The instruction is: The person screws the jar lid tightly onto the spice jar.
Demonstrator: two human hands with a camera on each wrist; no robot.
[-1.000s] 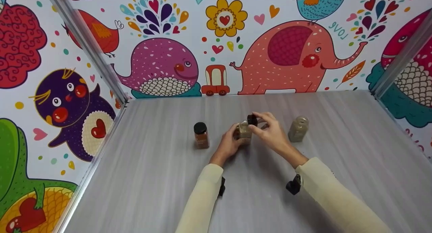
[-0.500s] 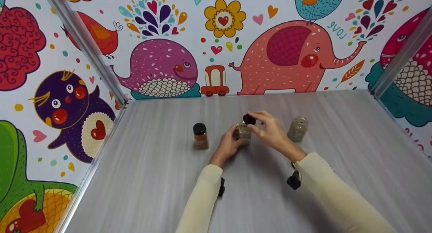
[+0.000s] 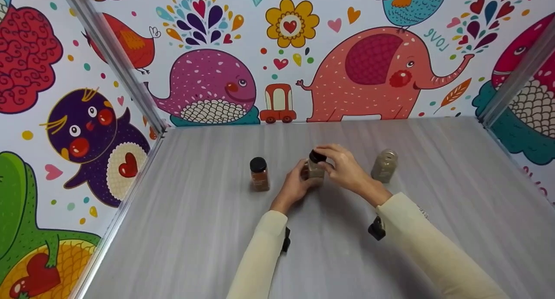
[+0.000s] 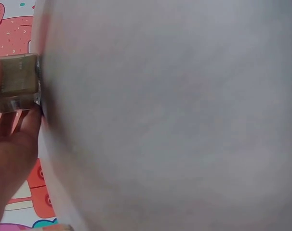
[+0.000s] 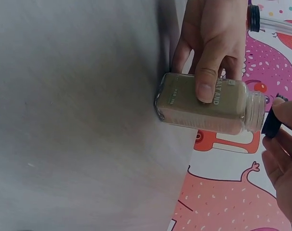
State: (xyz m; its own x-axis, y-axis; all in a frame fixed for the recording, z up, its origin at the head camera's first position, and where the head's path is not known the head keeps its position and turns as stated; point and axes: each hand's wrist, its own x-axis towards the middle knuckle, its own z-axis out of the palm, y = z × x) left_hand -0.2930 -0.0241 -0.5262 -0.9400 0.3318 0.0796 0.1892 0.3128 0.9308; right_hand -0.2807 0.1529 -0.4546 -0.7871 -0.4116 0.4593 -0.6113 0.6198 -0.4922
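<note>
My left hand (image 3: 296, 185) grips a square glass spice jar (image 3: 316, 173) of greenish-beige powder near the middle of the table. In the right wrist view its label reads "SALT AND", and the left thumb lies across it. My right hand (image 3: 347, 171) pinches a black screw cap (image 5: 271, 122) between thumb and fingers. That cap sits right at the threaded glass neck (image 5: 254, 111), slightly tilted, with part of the thread showing. The left wrist view catches only the lower part of the jar (image 4: 19, 77) and some fingers.
A spice jar of reddish-brown powder (image 3: 260, 177) with a black cap stands left of my hands. On the right stands an uncapped jar of greenish-beige powder (image 3: 384, 168). Printed cartoon walls (image 3: 208, 82) rise behind and beside the grey table (image 3: 195, 229).
My right hand has brought the black cap leftward and down, from tilted on edge beside the mouth to flatter over it. My left hand keeps its grip on the jar.
</note>
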